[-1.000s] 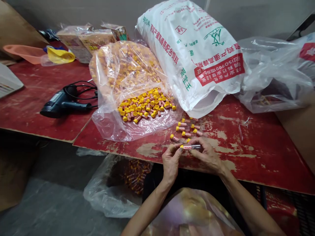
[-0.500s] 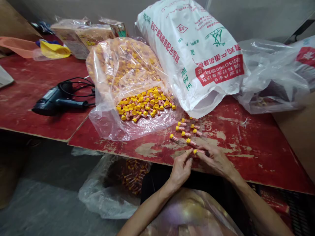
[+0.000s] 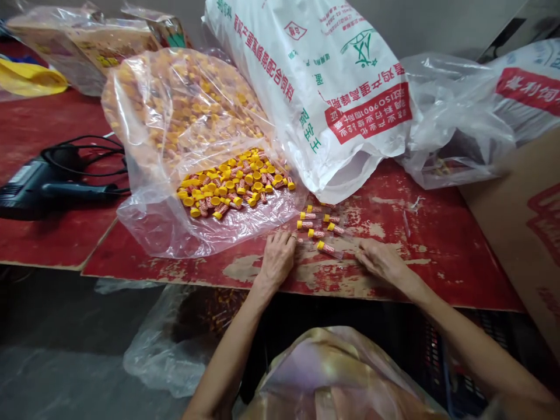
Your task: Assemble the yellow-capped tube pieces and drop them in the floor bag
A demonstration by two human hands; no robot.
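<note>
Yellow-capped tubes (image 3: 315, 233) between left hand (image 3: 276, 256), right hand (image 3: 380, 259); both loosely open.

- Soft, even light is falling from above onto the red table (image 3: 437, 245), leaving only faint shadows under the left hand (image 3: 276, 256) and right hand (image 3: 380, 259).
- Glare is streaking across the clear bag (image 3: 175, 105), washing out the pieces in its upper part.
- The white sack (image 3: 315, 87) is showing brightest, close to blown out.
- The floor (image 3: 56, 361) below is lying in deep shade.
- The wide lens is bending the table's edge and stretching the corners; the middle is showing sharp.
</note>
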